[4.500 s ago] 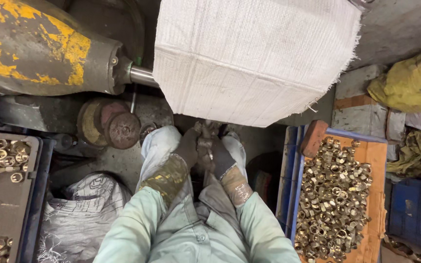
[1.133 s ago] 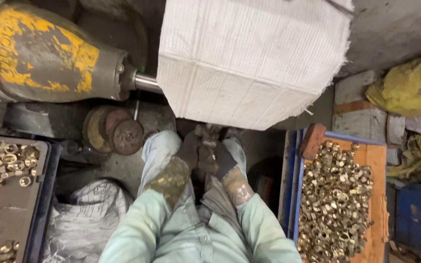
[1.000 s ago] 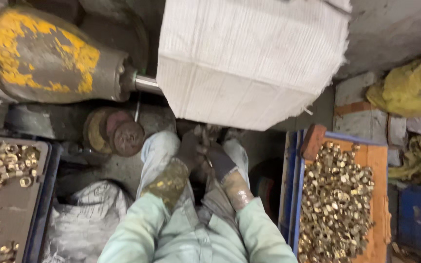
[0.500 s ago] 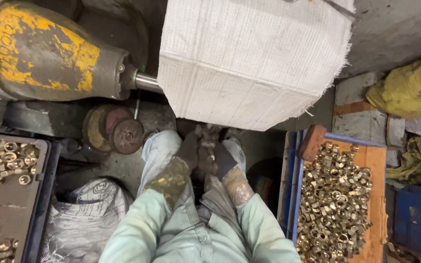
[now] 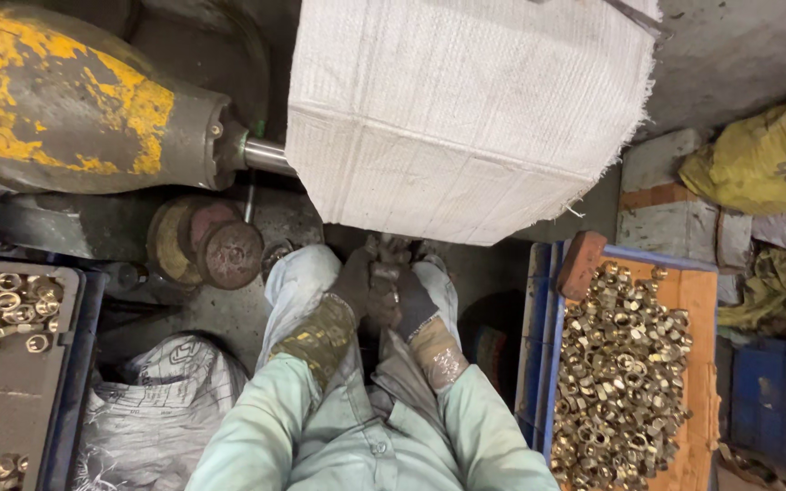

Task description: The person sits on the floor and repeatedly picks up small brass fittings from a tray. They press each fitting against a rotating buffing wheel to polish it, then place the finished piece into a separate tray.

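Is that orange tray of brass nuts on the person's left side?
No, the orange tray heaped with brass nuts lies on the person's right, beside the right hand.

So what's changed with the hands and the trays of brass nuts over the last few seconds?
Almost nothing. The left hand and right hand stay pressed together just under the white cloth wheel, gripping something small that cannot be made out. The view only sways slightly. The orange tray of brass nuts, the dark tray and the yellow motor have not moved.

single head-worn view, looking steeply down, close above the hands [image 5: 384, 291], lap and floor-level trays
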